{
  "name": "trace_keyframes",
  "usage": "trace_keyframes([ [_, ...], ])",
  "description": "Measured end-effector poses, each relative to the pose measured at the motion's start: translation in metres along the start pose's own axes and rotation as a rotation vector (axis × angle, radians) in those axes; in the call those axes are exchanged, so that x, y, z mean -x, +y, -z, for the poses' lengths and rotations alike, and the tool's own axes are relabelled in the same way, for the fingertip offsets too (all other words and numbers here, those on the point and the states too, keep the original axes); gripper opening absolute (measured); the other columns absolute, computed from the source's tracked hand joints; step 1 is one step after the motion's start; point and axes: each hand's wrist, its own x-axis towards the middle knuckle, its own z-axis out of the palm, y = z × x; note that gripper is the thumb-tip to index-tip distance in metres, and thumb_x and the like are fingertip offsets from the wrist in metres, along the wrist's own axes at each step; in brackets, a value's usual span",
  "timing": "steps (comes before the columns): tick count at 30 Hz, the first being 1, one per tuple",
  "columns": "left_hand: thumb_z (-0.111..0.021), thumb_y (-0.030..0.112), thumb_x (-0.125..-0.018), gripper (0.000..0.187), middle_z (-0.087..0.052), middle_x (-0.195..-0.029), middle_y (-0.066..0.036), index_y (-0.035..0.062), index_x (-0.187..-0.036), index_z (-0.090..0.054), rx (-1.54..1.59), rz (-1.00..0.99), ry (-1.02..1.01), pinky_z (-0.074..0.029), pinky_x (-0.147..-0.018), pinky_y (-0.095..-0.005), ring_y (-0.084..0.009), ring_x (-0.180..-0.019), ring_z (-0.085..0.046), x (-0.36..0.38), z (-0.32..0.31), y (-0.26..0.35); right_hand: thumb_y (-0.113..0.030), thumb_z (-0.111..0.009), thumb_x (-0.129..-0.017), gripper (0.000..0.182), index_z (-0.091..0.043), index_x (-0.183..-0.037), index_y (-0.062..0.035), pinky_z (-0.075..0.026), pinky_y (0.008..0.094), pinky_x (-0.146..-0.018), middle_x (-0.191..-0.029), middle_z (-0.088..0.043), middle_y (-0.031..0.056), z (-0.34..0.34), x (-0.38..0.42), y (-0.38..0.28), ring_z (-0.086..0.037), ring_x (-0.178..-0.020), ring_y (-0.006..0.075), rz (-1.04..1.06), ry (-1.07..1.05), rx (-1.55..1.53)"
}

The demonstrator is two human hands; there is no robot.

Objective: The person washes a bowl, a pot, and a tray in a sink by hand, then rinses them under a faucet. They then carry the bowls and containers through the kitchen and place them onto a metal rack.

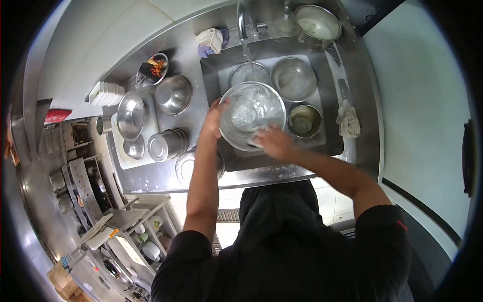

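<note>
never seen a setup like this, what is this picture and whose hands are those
No machine here, just one person's bare hands, seen from a camera on their head, looking forward and down. The left hand holds a large bowl by its rim over the sink; the right hand is at its near edge, and blur hides whether it holds anything. Also in the sink are a round metal vessel and a smaller one. The tap stands behind. The counter on the left bears a steel bowl.

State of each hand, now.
Left hand: closed on the metal bowl's rim.
Right hand: curled at the bowl's near side; whether it holds anything cannot be told.
</note>
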Motion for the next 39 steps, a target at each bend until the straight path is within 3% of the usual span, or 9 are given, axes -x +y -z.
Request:
trace_keyframes([
  [5, -0.061, 0.031, -0.099, 0.065, -0.049, -0.142, -0.017, 0.0019, -0.149, -0.032, 0.194, -0.210, 0.016, -0.045, -0.106, -0.0438, -0.0320, -0.128, -0.051, -0.013, -0.019, -0.066, -0.012, -0.063, -0.082, 0.032, -0.067, -0.113, -0.0062, -0.048, 0.0466, -0.094, -0.113, -0.065, 0.0155, 0.020, -0.018, 0.027, -0.065, -0.106, 0.0308, 0.040, -0.042, 0.161],
  [11, -0.049, 0.041, -0.105, 0.070, -0.044, -0.148, -0.019, -0.0017, -0.154, -0.024, 0.162, -0.323, 0.214, -0.037, -0.113, -0.0424, -0.0310, -0.136, -0.045, -0.024, -0.011, -0.076, -0.016, -0.060, -0.086, 0.040, -0.063, -0.123, -0.0029, -0.042, 0.0487, -0.106, -0.133, -0.060, 0.0205, 0.023, -0.045, -0.020, -0.060, -0.122, 0.0365, -0.390, 0.041, -0.439],
  [16, -0.048, 0.036, -0.106, 0.060, -0.048, -0.147, -0.019, -0.0044, -0.149, -0.035, -0.074, -0.347, 0.170, -0.037, -0.113, -0.0376, -0.0277, -0.134, -0.047, 0.009, -0.010, -0.035, -0.021, -0.056, -0.091, 0.039, -0.063, -0.125, -0.0036, -0.031, 0.0496, -0.115, -0.139, -0.058, 0.0173, 0.047, -0.013, 0.050, -0.052, -0.132, 0.0320, -0.206, -0.458, 0.169],
  [21, -0.053, 0.029, -0.105, 0.047, -0.060, -0.130, -0.014, 0.0007, -0.142, -0.047, -0.340, -0.266, 0.145, -0.047, -0.094, -0.0337, -0.0220, -0.113, -0.059, 0.024, -0.034, -0.049, -0.011, -0.053, -0.091, 0.026, -0.068, -0.111, -0.0087, -0.036, 0.0485, -0.109, -0.130, -0.063, 0.0111, 0.082, -0.066, 0.098, -0.055, -0.127, 0.0250, -0.079, -0.042, 0.509],
  [26, -0.054, 0.029, -0.105, 0.042, -0.069, -0.111, -0.012, 0.0036, -0.138, -0.052, -0.469, -0.309, 0.155, -0.055, -0.073, -0.0295, -0.0171, -0.094, -0.067, 0.025, -0.033, -0.046, -0.012, -0.064, -0.082, 0.029, -0.068, -0.111, -0.0126, -0.044, 0.0484, -0.100, -0.115, -0.067, 0.0126, 0.012, -0.094, 0.053, -0.064, -0.111, 0.0314, -0.234, 0.260, -0.059],
  [31, -0.054, 0.027, -0.104, 0.038, -0.071, -0.110, -0.017, 0.0022, -0.133, -0.057, -0.490, -0.435, 0.297, -0.053, -0.083, -0.0361, -0.0256, -0.099, -0.069, 0.002, 0.023, -0.059, -0.012, -0.065, -0.079, 0.027, -0.071, -0.106, -0.0122, -0.044, 0.0488, -0.101, -0.116, -0.068, 0.0120, 0.021, -0.034, 0.025, -0.066, -0.107, 0.0316, -0.217, -0.443, 0.060],
  [33, -0.057, 0.022, -0.100, 0.037, -0.070, -0.115, -0.021, 0.0015, -0.130, -0.060, -0.540, -0.392, 0.338, -0.050, -0.091, -0.0396, -0.0313, -0.104, -0.068, -0.004, 0.034, -0.071, -0.009, -0.061, -0.081, 0.024, -0.072, -0.102, -0.0116, -0.043, 0.0487, -0.103, -0.113, -0.069, 0.0113, 0.008, -0.026, 0.074, -0.066, -0.107, 0.0314, -0.224, -0.299, 0.453],
  [37, -0.059, 0.015, -0.088, 0.050, -0.068, -0.121, -0.021, 0.0048, -0.137, -0.056, -0.535, -0.208, 0.173, -0.049, -0.098, -0.0393, -0.0333, -0.115, -0.066, 0.021, -0.021, -0.055, -0.009, -0.059, -0.083, 0.024, -0.072, -0.102, -0.0124, -0.044, 0.0488, -0.101, -0.107, -0.071, 0.0119, 0.057, -0.078, 0.073, -0.066, -0.105, 0.0297, -0.216, 0.119, 0.376],
  [39, -0.059, 0.014, -0.088, 0.054, -0.068, -0.123, -0.022, 0.0070, -0.140, -0.053, -0.706, -0.410, 0.230, -0.048, -0.099, -0.0402, -0.0350, -0.116, -0.065, 0.015, -0.023, -0.057, -0.010, -0.059, -0.083, 0.023, -0.072, -0.102, -0.0117, -0.046, 0.0482, -0.099, -0.108, -0.072, 0.0118, 0.011, -0.093, 0.068, -0.066, -0.105, 0.0291, -0.252, 0.322, 0.241],
])
